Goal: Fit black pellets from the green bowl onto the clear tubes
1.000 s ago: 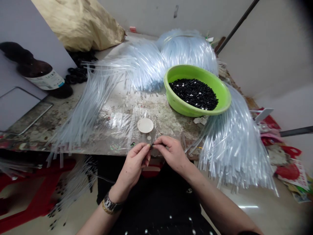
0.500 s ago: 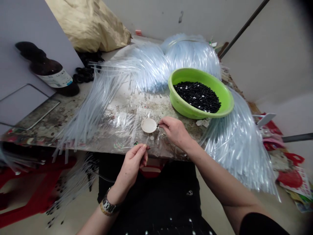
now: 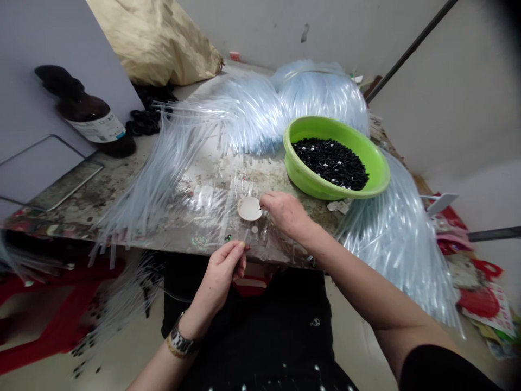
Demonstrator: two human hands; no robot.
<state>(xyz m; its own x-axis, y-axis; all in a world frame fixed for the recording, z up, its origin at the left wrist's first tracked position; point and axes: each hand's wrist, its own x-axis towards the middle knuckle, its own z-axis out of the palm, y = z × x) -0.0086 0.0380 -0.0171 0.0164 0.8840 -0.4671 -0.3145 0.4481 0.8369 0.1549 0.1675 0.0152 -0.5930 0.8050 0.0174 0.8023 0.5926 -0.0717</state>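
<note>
My right hand [image 3: 285,213] is pinched at the right rim of a small white dish [image 3: 249,208]. A small black piece [image 3: 261,206] shows at its fingertips, mostly hidden by them. Below the dish, at the table's front edge, my left hand [image 3: 223,266] is closed with thumb against forefinger. It grips a thin clear plastic tube [image 3: 176,296], which trails out to the left beneath the wrist; the tube's end is hard to make out. Behind my right hand stands a green basin [image 3: 299,172] holding many small black pieces [image 3: 329,160] and a few white bits.
Bundles of clear tubes lie left [image 3: 150,174], behind [image 3: 252,108] and right [image 3: 402,239] of the work spot, some hanging over the edge. A brown bottle [image 3: 91,117] and a wire stand [image 3: 75,187] are at left. A tan sack [image 3: 158,43] sits behind.
My right hand has moved slightly up and left, its fingertips closer to the dish's rim. My left hand has stayed nearly still. The view has shifted slightly.
</note>
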